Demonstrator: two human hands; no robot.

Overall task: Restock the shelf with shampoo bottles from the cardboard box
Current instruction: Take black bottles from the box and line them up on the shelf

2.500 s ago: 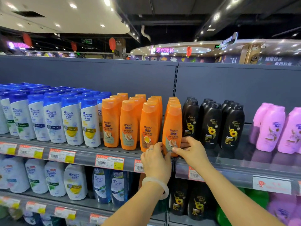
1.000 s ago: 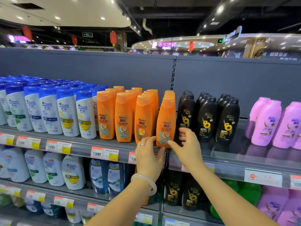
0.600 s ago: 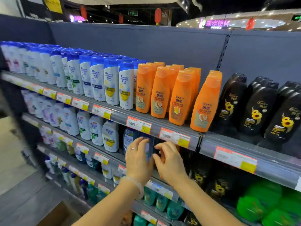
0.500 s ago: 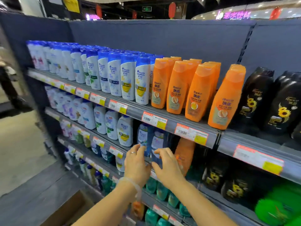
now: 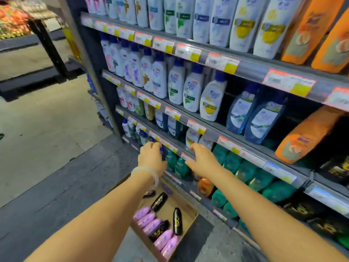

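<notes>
Cardboard box on the floor below the shelf, holding shampoo bottles.
Pink bottles lie side by side; black bottles lie flat, variously angled. Left hand and right hand hover relaxed, grasping nothing.

The left arm hides part of the cardboard box; price tags blur unreadably.

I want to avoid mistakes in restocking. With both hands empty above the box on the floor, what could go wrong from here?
1. The cardboard box holds pink bottles and black bottles mixed together, so a wrong colour may be picked.
2. The left hand and right hand pass close to the shelf edge and could knock its price tags or front bottles.
</notes>
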